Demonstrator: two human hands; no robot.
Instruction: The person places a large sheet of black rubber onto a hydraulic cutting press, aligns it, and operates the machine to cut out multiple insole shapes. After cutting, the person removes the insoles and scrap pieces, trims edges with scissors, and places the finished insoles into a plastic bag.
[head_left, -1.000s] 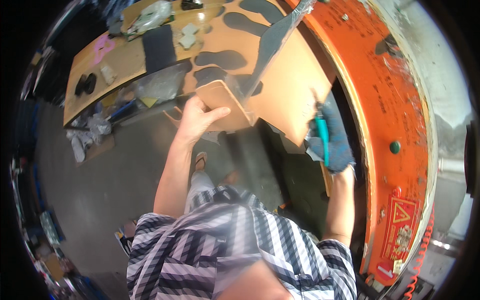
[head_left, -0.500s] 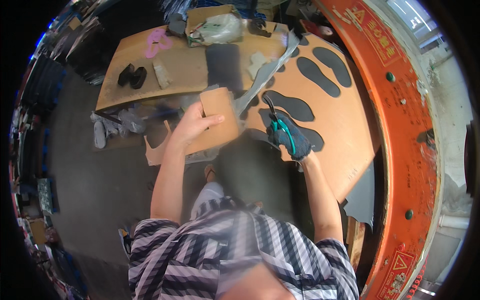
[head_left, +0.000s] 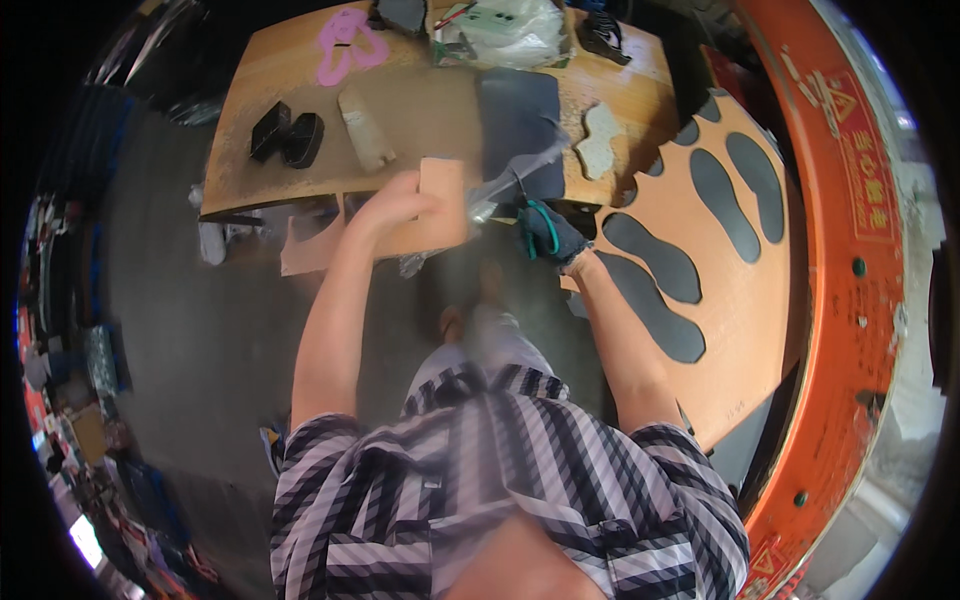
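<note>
My left hand point(head_left: 392, 208) grips a tan sheet piece point(head_left: 443, 200), the thumb pressed over its face. A ragged tan strip with a cut-out point(head_left: 312, 246) hangs to the left of that forearm. In a dark work glove, my right hand point(head_left: 562, 240) is closed around teal-handled scissors point(head_left: 541, 222), whose dark blades point away from me. A crumpled strip of clear film point(head_left: 522, 168) stretches between the tan piece and the scissors. To the right lies a big tan sheet point(head_left: 745, 330) with several dark sole shapes point(head_left: 655, 258) in it.
Ahead stands a worn wooden table point(head_left: 240, 165). On it are black blocks point(head_left: 300, 140), a pale bar point(head_left: 366, 130), pink sole-shaped pieces point(head_left: 350, 48), a dark sheet point(head_left: 520, 115), a pale wavy piece point(head_left: 598, 140) and a box with plastic bags point(head_left: 500, 35). An orange machine beam point(head_left: 835, 290) borders the right.
My view has shifted, bringing the table closer. Both hands now sit nearer the table edge, and the right hand with the scissors has moved off the big tan sheet toward the left hand.
</note>
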